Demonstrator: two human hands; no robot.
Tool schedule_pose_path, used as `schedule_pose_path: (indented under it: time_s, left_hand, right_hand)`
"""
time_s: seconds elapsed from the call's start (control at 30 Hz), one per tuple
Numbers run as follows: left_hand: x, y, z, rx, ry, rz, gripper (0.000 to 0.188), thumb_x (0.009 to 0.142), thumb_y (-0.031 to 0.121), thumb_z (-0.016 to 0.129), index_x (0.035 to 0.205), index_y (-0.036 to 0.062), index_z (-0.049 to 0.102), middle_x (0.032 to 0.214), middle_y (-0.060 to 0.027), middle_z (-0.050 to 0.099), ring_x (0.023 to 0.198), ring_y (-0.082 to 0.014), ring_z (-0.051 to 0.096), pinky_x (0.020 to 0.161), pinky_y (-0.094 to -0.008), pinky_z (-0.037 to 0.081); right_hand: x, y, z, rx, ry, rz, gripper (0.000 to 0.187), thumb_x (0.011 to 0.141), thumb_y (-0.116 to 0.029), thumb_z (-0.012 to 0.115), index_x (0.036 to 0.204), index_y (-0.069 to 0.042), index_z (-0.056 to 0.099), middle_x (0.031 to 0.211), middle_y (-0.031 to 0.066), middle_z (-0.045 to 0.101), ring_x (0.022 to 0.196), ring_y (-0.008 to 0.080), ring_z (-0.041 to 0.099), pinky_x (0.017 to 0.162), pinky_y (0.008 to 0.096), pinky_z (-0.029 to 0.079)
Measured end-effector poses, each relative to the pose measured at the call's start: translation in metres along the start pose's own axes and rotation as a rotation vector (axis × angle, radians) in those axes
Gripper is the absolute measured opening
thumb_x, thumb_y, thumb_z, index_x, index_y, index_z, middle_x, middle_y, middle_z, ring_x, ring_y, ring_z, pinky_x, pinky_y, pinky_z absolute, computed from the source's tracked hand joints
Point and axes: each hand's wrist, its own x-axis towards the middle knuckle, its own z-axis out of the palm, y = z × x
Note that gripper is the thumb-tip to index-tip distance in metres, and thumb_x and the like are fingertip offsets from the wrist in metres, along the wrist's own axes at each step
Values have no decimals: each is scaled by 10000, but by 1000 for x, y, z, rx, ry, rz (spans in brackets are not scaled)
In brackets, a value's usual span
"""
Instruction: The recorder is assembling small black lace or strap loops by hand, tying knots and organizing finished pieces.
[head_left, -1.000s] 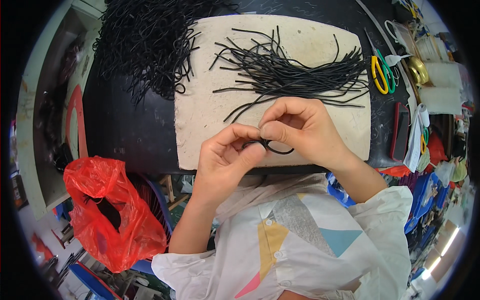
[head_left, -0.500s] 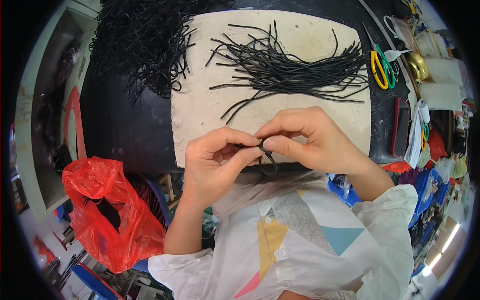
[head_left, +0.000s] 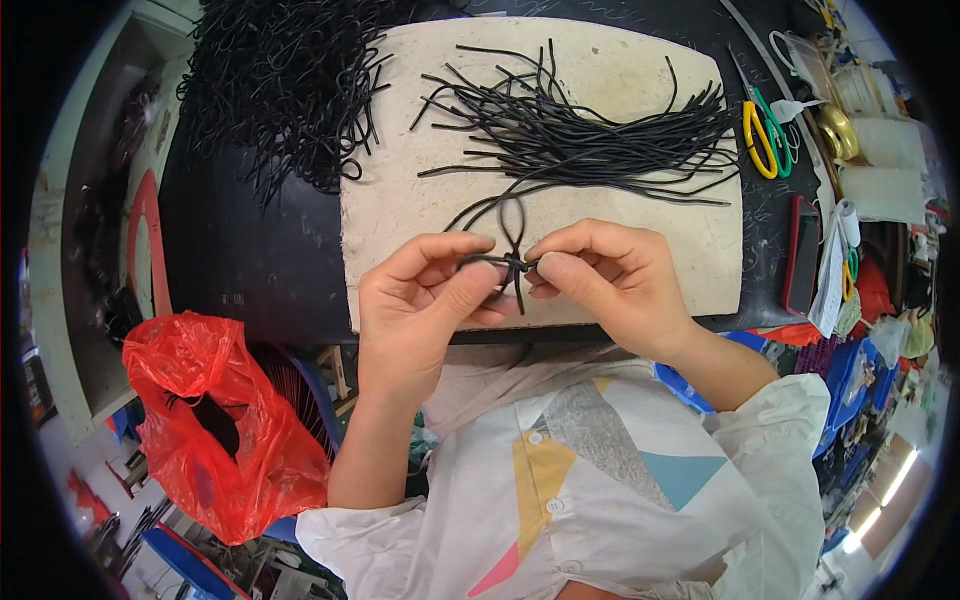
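Observation:
Between my two hands is a black cord (head_left: 514, 225) with a knot at its middle and a narrow loop standing up toward the far side; a short end hangs below the knot. My left hand (head_left: 430, 290) pinches the cord left of the knot between thumb and fingers. On the other side, my right hand (head_left: 610, 280) grips it close to the knot with thumb and forefinger. Both hands are over the near edge of a pale board (head_left: 400, 215). Beyond them, a bundle of straight black cords (head_left: 590, 140) lies across the board.
A large heap of looped black cords (head_left: 280, 90) covers the far left. Scissors with yellow and green handles (head_left: 765, 140) and a red-edged phone (head_left: 801, 255) lie to the right. At the lower left hangs a red plastic bag (head_left: 270, 460).
The cord has been raised and turned, so its knot and upright loop now show above my fingers. My hands have drawn slightly apart.

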Motion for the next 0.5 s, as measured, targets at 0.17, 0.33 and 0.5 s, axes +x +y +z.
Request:
schedule_pose_path:
  time_s: [0.17,0.33,0.5]
  left_hand:
    - [-2,-10,1,436,127,365,157,720,-39,645,877,-37,635,781,-82,626,659,-143,605,564,-224,477]
    - [-3,-4,6,1029,22,779,199,631,-71,636,810,17,641,732,-87,606,599,-193,560,536,-257,443]
    - [1,-5,-1,1128,7,885,259,563,-91,612,798,15,633,743,-76,605,633,-194,545,527,-278,431]
  right_hand:
    - [11,3,-3,-103,94,-150,217,806,-145,610,928,34,594,800,55,608,679,65,554,611,190,450]
    - [21,-19,-5,-464,21,-193,298,723,-213,696,899,14,615,697,48,601,605,63,532,553,190,429]
    - [20,-22,-1,-393,13,-44,235,709,-178,699,847,0,634,655,54,603,582,69,543,533,201,433]
